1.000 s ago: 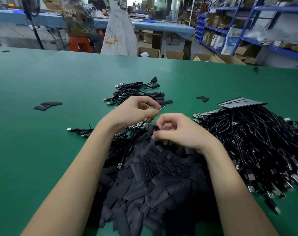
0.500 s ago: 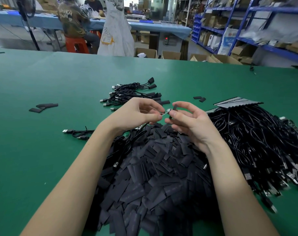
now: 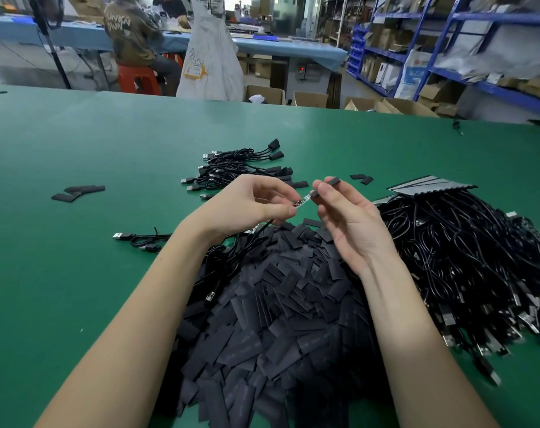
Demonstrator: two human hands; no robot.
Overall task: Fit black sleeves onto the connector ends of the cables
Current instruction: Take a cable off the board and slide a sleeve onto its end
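My left hand (image 3: 250, 205) pinches the small bare connector board (image 3: 302, 201) at the end of a black cable that hangs down to the table. My right hand (image 3: 349, 220) pinches a black sleeve (image 3: 327, 186) between thumb and fingers, its near opening right at the board's tip. A large heap of loose black sleeves (image 3: 281, 310) lies under both forearms. To the right is a big tangle of unsleeved black cables (image 3: 466, 261). A small bunch of sleeved cables (image 3: 241, 168) lies beyond my hands.
The green table (image 3: 77, 273) carries a few stray sleeves (image 3: 77, 192) at the left and two more (image 3: 362, 178) at the right, plus a single USB cable (image 3: 139, 240). Grey flat sheets (image 3: 432, 185) top the cable tangle. People sit at a blue table far behind.
My right hand rose from the sleeve heap with one sleeve and brought it up to the connector board held by my left hand. Both hands lifted slightly.
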